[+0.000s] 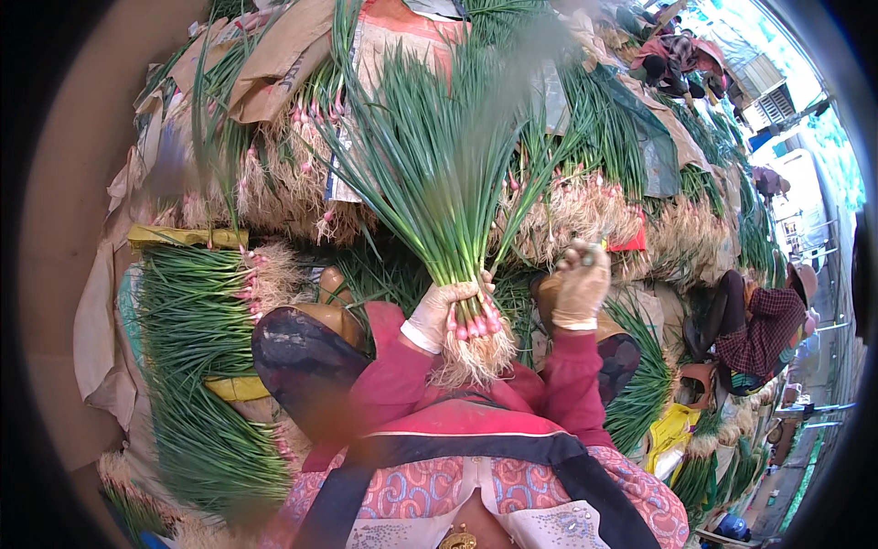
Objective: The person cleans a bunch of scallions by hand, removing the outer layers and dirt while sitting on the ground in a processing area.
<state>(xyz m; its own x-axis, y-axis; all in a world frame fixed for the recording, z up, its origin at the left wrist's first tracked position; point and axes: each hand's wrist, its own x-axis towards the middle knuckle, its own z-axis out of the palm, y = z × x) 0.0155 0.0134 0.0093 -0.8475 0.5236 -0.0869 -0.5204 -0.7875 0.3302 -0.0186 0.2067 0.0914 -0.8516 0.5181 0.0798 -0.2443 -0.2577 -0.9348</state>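
My left hand [444, 316], in a pale thin glove, is wrapped round a bunch of spring onions [457, 183] just above the bulbs. Long green leaves fan out away from me, while the pink bulbs [473, 322] and straw-coloured roots [476, 359] point toward my body. My right hand [583, 285], gloved too and slightly blurred, is raised to the right of the bunch, apart from it. Its fingers are curled in and pressed together; whatever they may hold is too small to make out.
More spring onions [585, 215] lie in rows across the far side, partly under brown paper sheets [279, 69]. Stacked bunches [197, 320] are at my left, with others [640, 366] at my right. A person in a checked shirt [757, 334] sits at far right.
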